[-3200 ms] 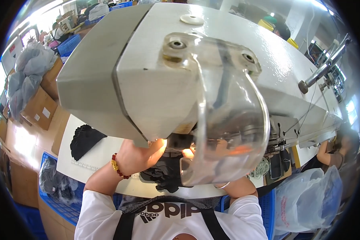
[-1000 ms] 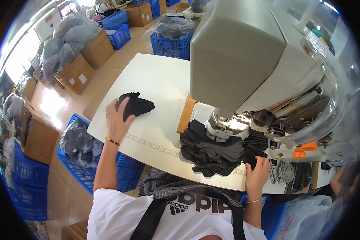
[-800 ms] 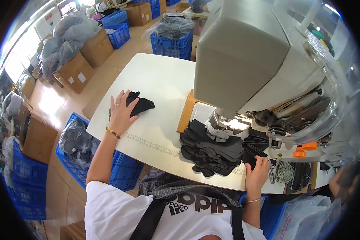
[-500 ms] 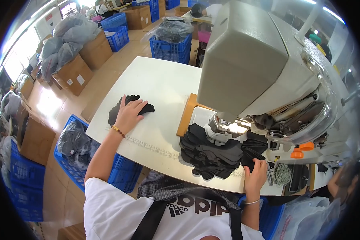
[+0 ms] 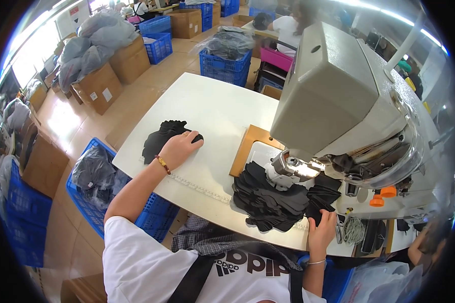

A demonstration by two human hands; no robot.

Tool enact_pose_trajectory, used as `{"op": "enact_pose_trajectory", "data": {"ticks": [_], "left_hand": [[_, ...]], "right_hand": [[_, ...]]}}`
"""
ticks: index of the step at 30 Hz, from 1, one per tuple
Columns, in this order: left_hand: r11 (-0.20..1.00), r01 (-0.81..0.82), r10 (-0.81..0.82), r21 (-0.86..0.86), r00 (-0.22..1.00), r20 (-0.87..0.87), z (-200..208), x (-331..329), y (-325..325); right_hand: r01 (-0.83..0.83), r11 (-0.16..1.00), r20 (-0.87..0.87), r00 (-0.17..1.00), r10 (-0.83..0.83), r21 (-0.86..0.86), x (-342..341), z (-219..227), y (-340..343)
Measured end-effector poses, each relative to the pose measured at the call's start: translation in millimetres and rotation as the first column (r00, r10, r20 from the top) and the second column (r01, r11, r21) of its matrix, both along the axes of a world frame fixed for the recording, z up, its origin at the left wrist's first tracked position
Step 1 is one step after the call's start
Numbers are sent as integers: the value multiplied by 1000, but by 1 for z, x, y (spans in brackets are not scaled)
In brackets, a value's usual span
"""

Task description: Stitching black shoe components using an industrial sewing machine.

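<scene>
Black cloth stack (image 5: 159,139) under the left hand (image 5: 181,150)

I see the sewing machine (image 5: 333,96) beyond the right hand (image 5: 322,231), a big pile (image 5: 270,202) between hands. The stack lies sideways, left hand nearest. Left fingers curl over its right end, not its middle like before; right fingers touch folded cloth (image 5: 323,193). I can't tell if either grips.

Brightly lit from left-hand windows (image 5: 29,61) and ceiling tubes (image 5: 397,17), glaring on the floor (image 5: 63,119) (nearly white there), glowing beneath the sewing machine (image 5: 333,91), bending and softening toward black corners.
</scene>
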State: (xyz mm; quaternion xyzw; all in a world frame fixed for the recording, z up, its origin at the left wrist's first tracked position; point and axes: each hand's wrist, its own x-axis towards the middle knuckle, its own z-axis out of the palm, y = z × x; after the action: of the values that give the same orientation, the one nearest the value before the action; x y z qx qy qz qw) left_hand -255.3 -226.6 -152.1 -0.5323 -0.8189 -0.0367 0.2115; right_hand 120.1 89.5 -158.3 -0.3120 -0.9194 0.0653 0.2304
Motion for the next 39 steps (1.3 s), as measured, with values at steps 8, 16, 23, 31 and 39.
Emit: {"op": "enact_pose_trajectory", "data": {"ticks": [8, 16, 23, 31, 39], "left_hand": [[934, -256, 219, 251, 962, 164, 29, 33, -37], [768, -624, 586, 147, 776, 233, -13, 42, -128], [737, -665, 621, 120, 736, 270, -17, 47, -105], [717, -653, 592, 243, 755, 281, -30, 51, -104], [723, -618, 561, 308, 786, 258, -24, 45, -105]], "right_hand": [[9, 1000, 22, 1000, -9, -27, 4, 23, -14], [-646, 759, 193, 757, 624, 79, -102, 104, -99], [-822, 568, 480, 483, 733, -39, -260, 46, -127], [-736, 664, 302, 609, 733, -129, -315, 8, -178], [-733, 667, 205, 639, 742, -130, -316, 14, -192]]}}
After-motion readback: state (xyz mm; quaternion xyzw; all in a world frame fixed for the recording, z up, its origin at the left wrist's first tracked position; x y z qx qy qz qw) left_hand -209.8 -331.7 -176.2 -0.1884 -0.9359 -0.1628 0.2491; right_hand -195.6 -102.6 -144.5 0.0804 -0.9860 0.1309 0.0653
